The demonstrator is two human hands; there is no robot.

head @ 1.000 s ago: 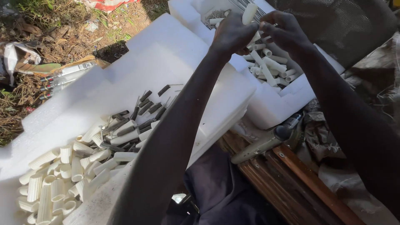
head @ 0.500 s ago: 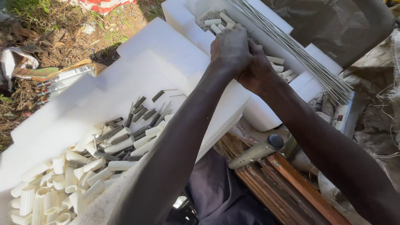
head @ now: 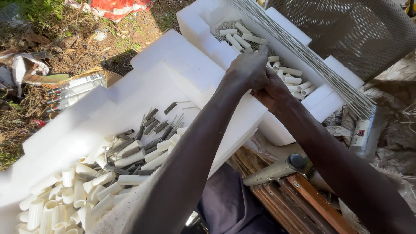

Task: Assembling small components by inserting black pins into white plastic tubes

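My left hand and my right hand are pressed together above the far white foam tray. The left fingers are closed around a short white tube whose tip pokes up. The right hand is curled under the left, and what it holds is hidden. Below them in the tray lie several short white plastic tubes. A long bundle of thin grey metal rods rests diagonally across that tray, just right of my hands.
A nearer foam tray holds many white tubes and small grey sleeves. A grey-handled tool lies on wooden slats below. A mesh chair stands at the back right, with a can beside it and litter on the left.
My hands were apart, picking among the tubes in the far tray. They have since come together and now stay clasped over the tray's near edge.
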